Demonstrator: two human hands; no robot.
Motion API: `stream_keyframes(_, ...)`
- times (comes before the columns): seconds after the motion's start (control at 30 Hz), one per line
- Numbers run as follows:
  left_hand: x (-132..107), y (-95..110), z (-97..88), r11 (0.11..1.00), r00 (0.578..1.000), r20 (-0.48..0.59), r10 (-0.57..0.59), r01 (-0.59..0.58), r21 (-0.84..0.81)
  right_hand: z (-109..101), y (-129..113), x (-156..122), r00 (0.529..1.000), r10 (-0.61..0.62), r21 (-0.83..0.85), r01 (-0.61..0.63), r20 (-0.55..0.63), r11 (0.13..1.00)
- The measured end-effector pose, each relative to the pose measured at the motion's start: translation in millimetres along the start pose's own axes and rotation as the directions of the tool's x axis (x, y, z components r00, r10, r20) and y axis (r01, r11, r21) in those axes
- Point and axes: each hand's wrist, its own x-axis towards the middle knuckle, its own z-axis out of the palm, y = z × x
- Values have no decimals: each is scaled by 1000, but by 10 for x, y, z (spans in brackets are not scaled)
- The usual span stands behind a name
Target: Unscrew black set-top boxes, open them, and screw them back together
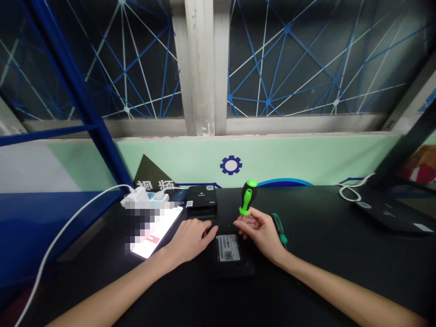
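Note:
A black box-shaped device [245,268] lies on the dark table before me, a white printed label [229,248] on its upper face. My left hand [192,238] rests palm-down at its far left corner, thumb stretched out apart from the fingers, touching the edge. Over the far right part of the device, my right hand [260,229] pinches the lower end of a green-and-black screwdriver [249,197], which stands nearly upright. Its tip is hidden by the fingers and dark surface. A second, green-handled screwdriver [279,229] lies just right of my right hand.
A lit phone [160,234] lies left of my left hand. Behind it sit a power strip [158,198] with a white plug [138,198] and cable. Another black box [201,198] stands at the back. A flat black device [391,213] and white cable [349,195] lie far right.

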Motion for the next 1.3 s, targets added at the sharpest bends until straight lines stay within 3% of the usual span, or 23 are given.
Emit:
stream_keyframes(0.23,5,11,-17,1000,1000,5,-1,1,-30,-14,4,-23,999,-1,3,0,36,1000)
stream_keyframes(0.47,2,-8,5,999,1000,-2,12,-12,-32,-38,-65,-48,985,-100,-147,121,144,982)
stream_keyframes(0.6,6,-12,16,999,1000,-9,4,-5,-35,-36,-37,-33,988,-114,-174,130,102,976)
stream_keyframes(0.83,13,-14,20,999,1000,-8,11,-11,-30,-28,26,-17,999,-43,10,43,3,999)
stream_keyframes(1.07,13,-24,17,999,999,-11,35,-35,-10,-39,-54,-45,990,-87,-118,100,108,988)
stream_keyframes(1.3,6,-48,16,999,999,14,43,-43,11,-28,-21,-20,995,-90,-120,94,43,988)
